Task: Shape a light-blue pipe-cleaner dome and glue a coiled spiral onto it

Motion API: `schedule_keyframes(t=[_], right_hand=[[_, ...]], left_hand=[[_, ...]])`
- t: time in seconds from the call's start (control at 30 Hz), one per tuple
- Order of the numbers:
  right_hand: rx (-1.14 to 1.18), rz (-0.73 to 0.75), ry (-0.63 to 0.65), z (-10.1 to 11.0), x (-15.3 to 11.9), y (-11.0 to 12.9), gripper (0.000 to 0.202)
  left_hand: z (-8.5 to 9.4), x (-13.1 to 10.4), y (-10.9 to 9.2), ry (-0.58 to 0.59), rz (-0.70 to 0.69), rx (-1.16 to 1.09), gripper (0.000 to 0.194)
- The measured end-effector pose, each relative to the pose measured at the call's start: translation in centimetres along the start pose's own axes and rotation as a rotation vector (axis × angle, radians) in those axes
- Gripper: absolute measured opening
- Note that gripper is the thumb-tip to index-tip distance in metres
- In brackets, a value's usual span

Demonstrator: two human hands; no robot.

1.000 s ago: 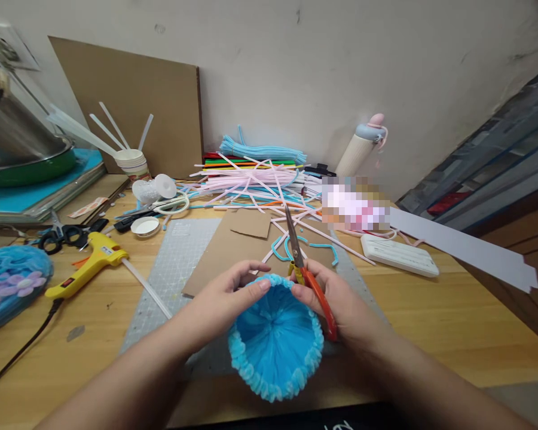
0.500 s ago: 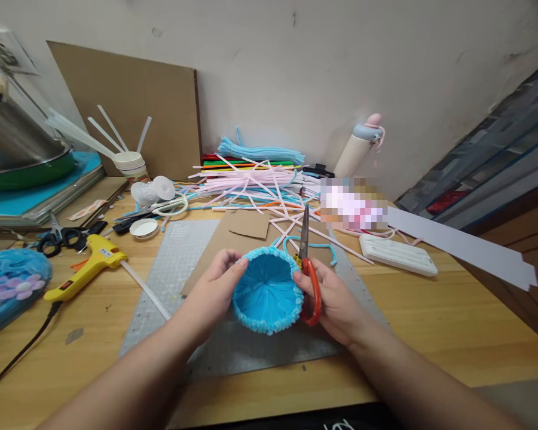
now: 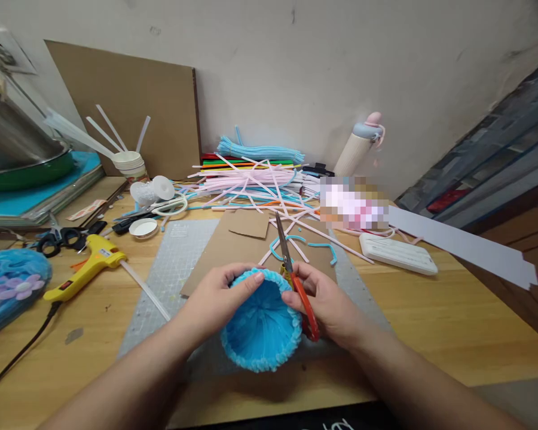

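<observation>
A round blue fuzzy bowl-shaped piece faces me with its hollow side, its rim ruffled. My left hand grips the upper left of its rim, thumb over the edge. My right hand holds the right side of the rim and also the red-handled scissors, whose blades point up and away, nearly closed. Beyond the bowl, short blue pipe cleaner pieces lie on brown cardboard over the grey cutting mat.
At the left are a yellow glue gun, dark scissors and a blue flowered piece. Piled pipe cleaners lie at the back. A white power strip and a bottle are on the right.
The blue bowl has moved down and slightly left, tilting. The scissors have swung leftward at their tips. My left hand has shifted along the rim toward the top.
</observation>
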State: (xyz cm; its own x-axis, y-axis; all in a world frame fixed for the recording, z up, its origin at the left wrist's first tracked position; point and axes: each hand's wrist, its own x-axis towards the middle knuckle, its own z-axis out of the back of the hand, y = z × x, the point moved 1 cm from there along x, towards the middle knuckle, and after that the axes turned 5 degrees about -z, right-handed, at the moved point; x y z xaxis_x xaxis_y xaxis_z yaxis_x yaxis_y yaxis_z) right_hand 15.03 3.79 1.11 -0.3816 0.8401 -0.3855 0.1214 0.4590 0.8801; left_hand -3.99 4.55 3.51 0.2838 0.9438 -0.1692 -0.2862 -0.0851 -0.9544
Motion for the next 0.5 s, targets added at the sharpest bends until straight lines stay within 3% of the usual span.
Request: schedule_keyframes(t=[0.13,0.33,0.5], right_hand=[[0.083,0.036,-0.057,-0.1,0.3,-0.2,0.042],[0.228,0.091,-0.090,0.1,0.8,-0.6,0.036],[0.248,0.080,-0.143,0.4,0.9,-1.1,0.041]], left_hand=[[0.2,0.5,1.0,-0.101,0.015,0.012,0.042],[0.4,1.1,1.7,-0.390,0.025,-0.121,0.043],[-0.4,0.7,1.3,-0.233,0.031,-0.450,0.045]])
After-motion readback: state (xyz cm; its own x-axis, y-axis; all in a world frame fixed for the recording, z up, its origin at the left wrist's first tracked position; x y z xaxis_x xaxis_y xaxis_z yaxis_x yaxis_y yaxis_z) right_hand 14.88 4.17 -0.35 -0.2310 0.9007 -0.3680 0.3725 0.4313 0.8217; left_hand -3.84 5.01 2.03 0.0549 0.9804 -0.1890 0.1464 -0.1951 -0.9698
